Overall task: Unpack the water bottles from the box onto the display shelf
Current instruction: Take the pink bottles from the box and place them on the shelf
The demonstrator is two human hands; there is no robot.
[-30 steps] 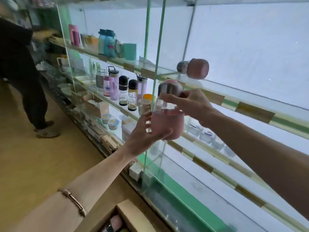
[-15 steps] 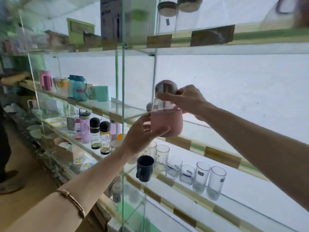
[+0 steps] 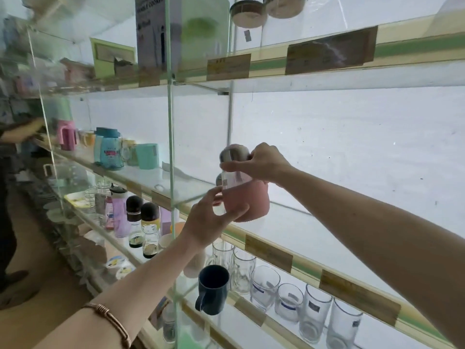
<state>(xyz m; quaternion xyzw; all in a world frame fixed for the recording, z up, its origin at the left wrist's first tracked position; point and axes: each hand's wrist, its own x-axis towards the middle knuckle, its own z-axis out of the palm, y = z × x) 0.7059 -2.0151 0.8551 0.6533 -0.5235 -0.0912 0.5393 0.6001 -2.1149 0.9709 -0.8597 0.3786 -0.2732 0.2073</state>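
A glass water bottle (image 3: 247,201) with a pink sleeve and a pink and silver cap is held upright just over the front edge of the middle glass shelf (image 3: 297,220). My left hand (image 3: 214,220) cups the pink sleeve from the left and below. My right hand (image 3: 261,162) pinches the neck just under the cap from the right. A second bottle lies behind it, mostly hidden; only a bit of its silver end (image 3: 219,179) shows. The box is out of view.
A vertical glass divider (image 3: 171,157) stands just left of the bottle. Drinking glasses (image 3: 289,295) and a dark blue mug (image 3: 212,289) fill the shelf below. Bottles (image 3: 141,222) and jugs (image 3: 109,152) stand to the left. Another person (image 3: 10,152) works at the far left.
The view has tilted upward, away from the floor and box. Both hands have kept hold of the pink bottle, now held slightly lower against the shelf edge.
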